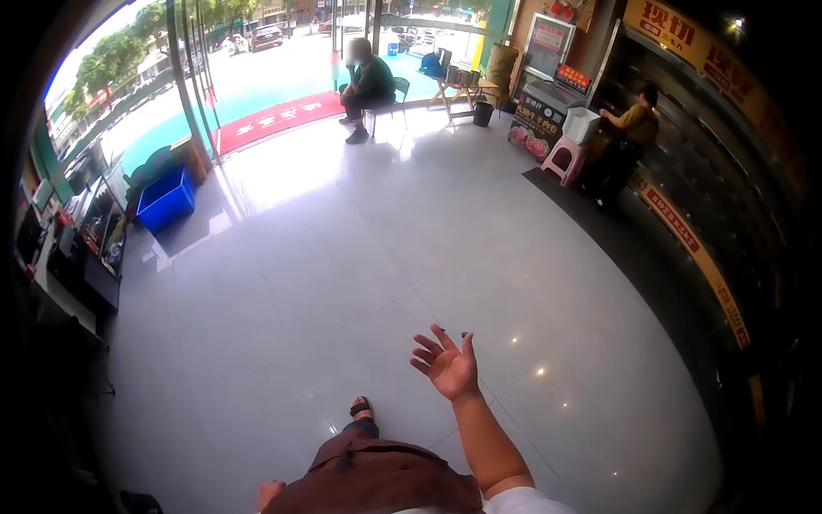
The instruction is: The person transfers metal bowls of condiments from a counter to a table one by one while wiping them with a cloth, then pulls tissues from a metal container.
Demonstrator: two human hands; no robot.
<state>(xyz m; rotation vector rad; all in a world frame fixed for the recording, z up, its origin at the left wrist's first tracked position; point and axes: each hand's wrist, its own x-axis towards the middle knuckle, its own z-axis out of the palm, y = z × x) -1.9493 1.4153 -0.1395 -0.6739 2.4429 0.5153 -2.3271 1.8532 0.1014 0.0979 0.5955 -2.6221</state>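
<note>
My right hand [449,370] is raised in front of me over the grey tiled floor [300,300], palm up, its fingers spread and nothing in it. Small dark spots show near the tips of two of its digits. At the bottom edge, beside the brown apron [385,480], only a small part of my left hand [271,492] is visible; its fingers cannot be made out. One foot in a black sandal [361,408] is on the floor below me.
A person [368,81] sits on a chair by the glass front, near a red mat [274,120]. A blue bin [167,199] stands at left. On the right, another person [638,128] stands at shelves beside a white box [580,125] on a pink stool [565,159].
</note>
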